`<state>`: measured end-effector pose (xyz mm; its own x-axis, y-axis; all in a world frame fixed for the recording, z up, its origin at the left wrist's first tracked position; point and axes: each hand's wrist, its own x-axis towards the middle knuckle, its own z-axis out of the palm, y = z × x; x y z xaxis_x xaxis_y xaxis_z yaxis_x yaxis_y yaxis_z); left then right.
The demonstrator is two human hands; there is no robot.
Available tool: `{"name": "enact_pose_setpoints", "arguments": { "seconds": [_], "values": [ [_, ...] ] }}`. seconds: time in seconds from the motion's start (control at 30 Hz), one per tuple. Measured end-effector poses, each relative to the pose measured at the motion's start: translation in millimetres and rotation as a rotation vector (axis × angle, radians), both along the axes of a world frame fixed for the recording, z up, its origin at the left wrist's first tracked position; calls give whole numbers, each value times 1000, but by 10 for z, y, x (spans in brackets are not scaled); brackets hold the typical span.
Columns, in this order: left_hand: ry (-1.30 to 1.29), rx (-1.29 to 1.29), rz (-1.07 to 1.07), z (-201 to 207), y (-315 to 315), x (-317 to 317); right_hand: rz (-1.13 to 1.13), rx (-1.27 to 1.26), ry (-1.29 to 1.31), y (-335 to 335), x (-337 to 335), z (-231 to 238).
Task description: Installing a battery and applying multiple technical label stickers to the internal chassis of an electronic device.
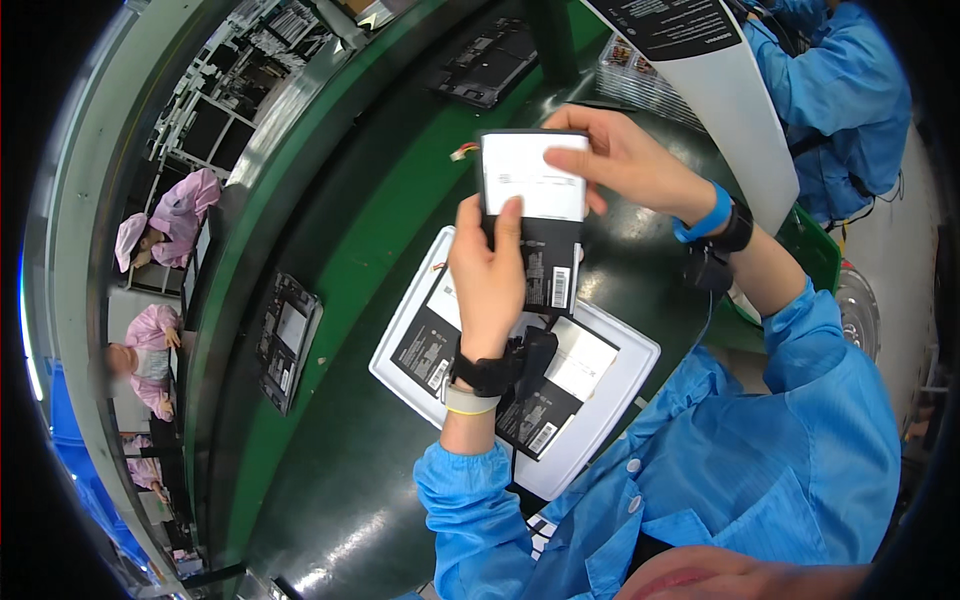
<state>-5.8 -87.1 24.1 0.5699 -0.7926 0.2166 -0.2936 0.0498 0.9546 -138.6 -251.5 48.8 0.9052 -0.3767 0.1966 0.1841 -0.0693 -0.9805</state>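
A flat laptop battery (pixel 532 232), white on its upper part and black with a printed label below, is held up in front of me in both hands. A short lead with a small plug (pixel 463 151) sticks out at its upper left. My left hand (pixel 487 270) grips its left side, thumb on the face. My right hand (pixel 625 165) holds the top right, thumb pressed on the white part. Beneath them lies a white tray (pixel 622 343) with more batteries of the same kind: one at its left (pixel 420 345), another at its right (pixel 545 415), partly behind my left wrist.
On the green and black line to the left lie an open laptop base (pixel 288 340) and, farther off, another laptop base (pixel 488 62). Clear plastic trays (pixel 645 85) are stacked at the far right, near a large white board (pixel 725 110). A blue-clad co-worker (pixel 835 100) is beyond; people in pink sit across.
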Motion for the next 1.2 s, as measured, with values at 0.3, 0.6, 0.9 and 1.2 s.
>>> {"name": "enact_pose_setpoints", "arguments": {
  "seconds": [0.3, 0.6, 0.9, 1.2],
  "values": [
    [76, 27, 126, -88, 97, 289, -60, 181, -255, 24, 279, -389],
    [417, 34, -44, -149, 92, 352, -14, 290, -248, -13, 244, -503],
    [483, -183, -22, -113, 90, 357, -124, 181, -188, 233, 275, -509],
    [298, -120, 75, -155, 27, 290, -70, 154, -190, 397, 224, -518]
  ]
}}
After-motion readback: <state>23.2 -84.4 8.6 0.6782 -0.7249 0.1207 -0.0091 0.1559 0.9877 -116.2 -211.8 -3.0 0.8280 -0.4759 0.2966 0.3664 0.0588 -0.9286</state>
